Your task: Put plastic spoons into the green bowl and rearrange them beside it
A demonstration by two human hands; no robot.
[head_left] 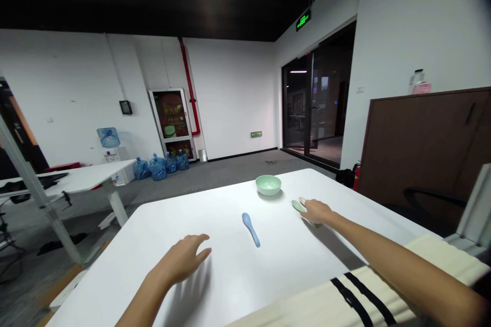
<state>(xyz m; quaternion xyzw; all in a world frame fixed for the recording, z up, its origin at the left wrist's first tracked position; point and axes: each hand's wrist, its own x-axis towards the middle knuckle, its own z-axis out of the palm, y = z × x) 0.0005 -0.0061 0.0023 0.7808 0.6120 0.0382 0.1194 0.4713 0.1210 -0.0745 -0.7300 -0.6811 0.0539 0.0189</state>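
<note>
A pale green bowl (pixel 268 184) stands near the far edge of the white table (pixel 230 286). A blue spoon (pixel 250 228) lies flat in the middle. My right hand (pixel 317 211) rests on the table to the right of the bowl, its fingers closed over the handle of a green spoon (pixel 297 206) whose bowl end sticks out to the left. My left hand (pixel 186 258) lies on the table left of the blue spoon, fingers loosely spread, holding nothing.
A cream cloth with black stripes (pixel 356 296) lies at the table's near right edge. A brown cabinet (pixel 425 143) and a dark chair (pixel 422 199) stand to the right. Another white desk (pixel 76 176), water jugs (pixel 159 167) and glass doors (pixel 312 107) are further back.
</note>
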